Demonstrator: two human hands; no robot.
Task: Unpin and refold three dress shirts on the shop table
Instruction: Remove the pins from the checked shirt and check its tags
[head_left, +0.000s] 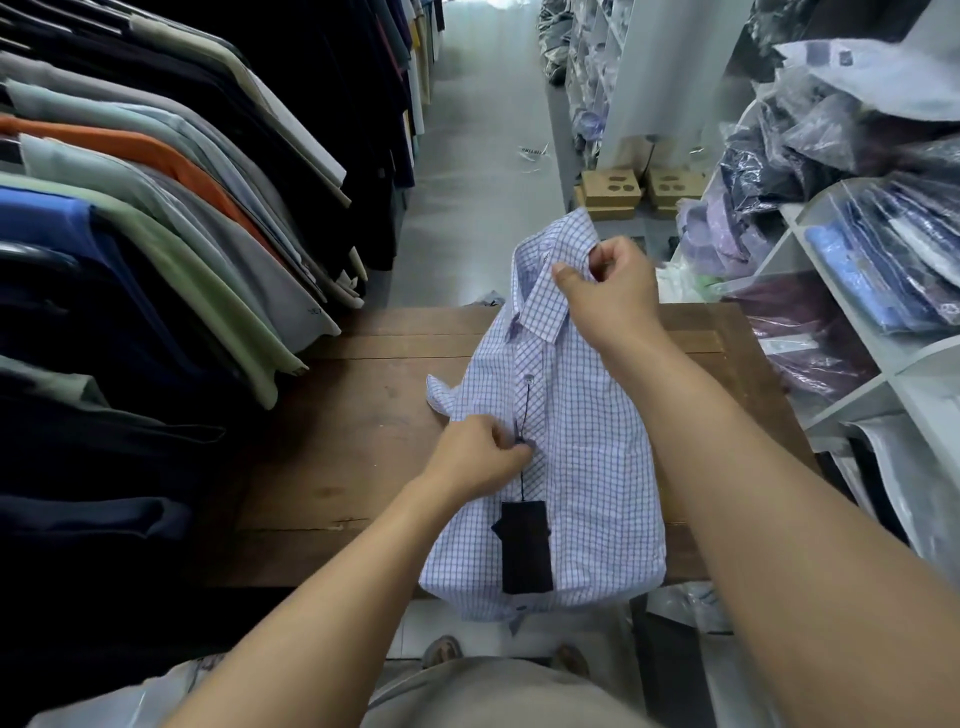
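Note:
A folded white dress shirt with a blue check (587, 467) lies on the brown wooden shop table (363, 426), its collar end lifted off the far side. My right hand (613, 291) pinches the raised collar. My left hand (478, 457) pinches the button placket at mid-chest, where a black string runs down to a dark hang tag (524, 545) lying on the shirt front. The shirt's lower fold hangs slightly over the table's near edge. No pin is visible.
A rack of hanging shirts (156, 234) crowds the table's left side. White shelves with bagged shirts (883, 260) stand at the right. Cardboard boxes (613, 192) sit on the floor beyond the table. A plastic bag (130, 696) lies at my lower left.

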